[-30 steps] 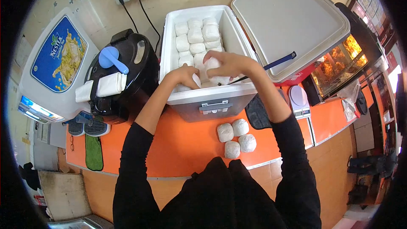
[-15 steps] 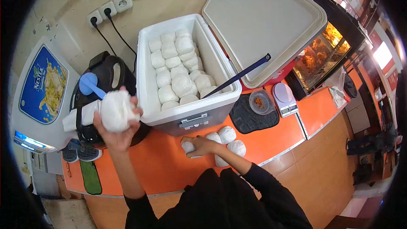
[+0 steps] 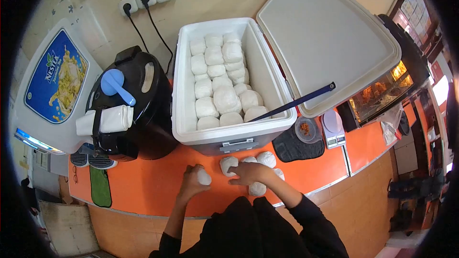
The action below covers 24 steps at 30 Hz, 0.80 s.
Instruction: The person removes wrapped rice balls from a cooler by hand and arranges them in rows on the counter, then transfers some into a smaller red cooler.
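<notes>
My left hand (image 3: 192,184) is closed around a white paper-wrapped bundle (image 3: 204,177), low over the orange counter. My right hand (image 3: 251,174) is open, fingers apart and pointing left, its fingertips at the edge of another wrapped bundle (image 3: 228,165). More bundles sit close around that hand, including one behind it (image 3: 266,159) and one on the near side (image 3: 257,189); the hand partly covers some of them. Beyond my hands, a white-lined cooler box (image 3: 179,91) stands open, with many similar bundles (image 3: 225,99) stacked inside.
The cooler's lid (image 3: 330,43) leans open to the right, with a dark blue strap (image 3: 296,101) across the corner. A black dispenser (image 3: 155,129) stands left. Rightward are a black cloth (image 3: 289,150), a plastic bowl (image 3: 306,136), a scale (image 3: 333,129) and a lit food display (image 3: 382,91).
My left hand came down from near the dispenser to the counter, with a bundle in it. My right hand let go of a bundle and shifted right in view. The camera view moved too.
</notes>
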Tool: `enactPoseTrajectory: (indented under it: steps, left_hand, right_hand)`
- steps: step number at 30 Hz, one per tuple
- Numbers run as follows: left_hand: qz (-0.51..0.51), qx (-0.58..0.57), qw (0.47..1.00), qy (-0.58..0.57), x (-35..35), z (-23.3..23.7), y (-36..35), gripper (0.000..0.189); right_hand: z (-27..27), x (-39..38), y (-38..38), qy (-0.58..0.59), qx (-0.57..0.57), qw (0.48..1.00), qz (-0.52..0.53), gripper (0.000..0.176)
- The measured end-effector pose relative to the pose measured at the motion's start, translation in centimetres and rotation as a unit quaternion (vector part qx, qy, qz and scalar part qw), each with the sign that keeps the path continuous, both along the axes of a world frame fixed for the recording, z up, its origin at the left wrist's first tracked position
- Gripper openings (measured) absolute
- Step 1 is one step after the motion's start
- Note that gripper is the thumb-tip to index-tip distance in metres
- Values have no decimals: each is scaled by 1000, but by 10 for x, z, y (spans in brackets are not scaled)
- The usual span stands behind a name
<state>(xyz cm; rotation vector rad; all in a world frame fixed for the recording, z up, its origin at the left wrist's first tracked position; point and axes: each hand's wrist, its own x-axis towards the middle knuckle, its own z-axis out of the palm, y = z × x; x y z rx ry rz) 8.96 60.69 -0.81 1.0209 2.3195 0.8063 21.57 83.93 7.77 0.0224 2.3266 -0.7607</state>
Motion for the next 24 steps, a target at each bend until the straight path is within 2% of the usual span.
enactPoseTrajectory:
  steps: [1, 3, 5, 6, 7, 8, 9, 10, 11, 13, 14, 16, 17, 19, 20, 21, 22, 23, 24]
  left_hand:
    - [7, 4, 1000, 1, 0, -14, 7, 66]
    - [-30, -25, 999, 35, 1, -36, 22, 72]
    - [-44, -11, 997, 56, 3, -49, 33, 73]
    - [-61, -3, 995, 75, 3, -59, 34, 74]
    - [-81, 39, 992, 83, -1, -86, 36, 74]
    - [-76, 42, 993, 84, 0, -89, 36, 74]
    - [-47, 93, 993, 62, 3, -90, 39, 72]
    - [-17, 143, 989, 40, 4, -90, 41, 70]
    - [-11, 145, 988, 43, 4, -86, 40, 70]
    - [-28, 208, 975, 74, 5, -61, 32, 60]
    - [-24, 211, 974, 78, 3, -48, 28, 60]
    - [12, 256, 957, 135, -4, -19, 21, 41]
    - [14, 258, 956, 138, -9, -8, 14, 41]
    - [96, 323, 915, 222, -17, 15, -6, 19]
    - [127, 346, 890, 271, -20, 44, -9, 15]
    - [156, 366, 861, 318, -26, 79, -8, 11]
    - [196, 451, 841, 225, -32, 107, -2, 12]
    - [233, 527, 807, 128, -37, 132, 6, 13]
    - [198, 557, 807, 0, -45, 155, 12, 22]
  right_hand:
    - [34, 11, 11, 60, -51, 996, 36, 50]
    - [123, 9, 32, 100, -211, 970, 67, 34]
    - [190, -4, 52, 116, -244, 962, 48, 21]
    - [205, -16, 67, 94, -251, 963, 18, 18]
    - [211, -31, 76, 110, -205, 972, -24, 18]
    - [212, -52, 88, 129, -169, 977, -36, 17]
    - [205, -74, 95, 141, -67, 986, -61, 21]
    - [188, -97, 104, 166, 15, 985, -44, 32]
    - [163, -122, 113, 144, 62, 987, -38, 54]
    - [121, -157, 106, 142, 175, 974, -18, 76]
    - [100, -170, 100, 146, 177, 973, -13, 76]
    - [67, -190, 93, 104, 274, 956, -2, 87]
    - [60, -196, 95, 107, 276, 955, 0, 87]
    - [50, -197, 102, 125, 267, 956, -13, 88]
    - [59, -196, 104, 124, 267, 956, -11, 88]
    - [79, -191, 103, 91, 185, 975, -80, 81]
    - [102, -186, 100, 59, 103, 982, -148, 75]
    - [124, -180, 93, 91, 87, 979, -161, 71]
    - [143, -173, 86, 169, 97, 974, -113, 68]
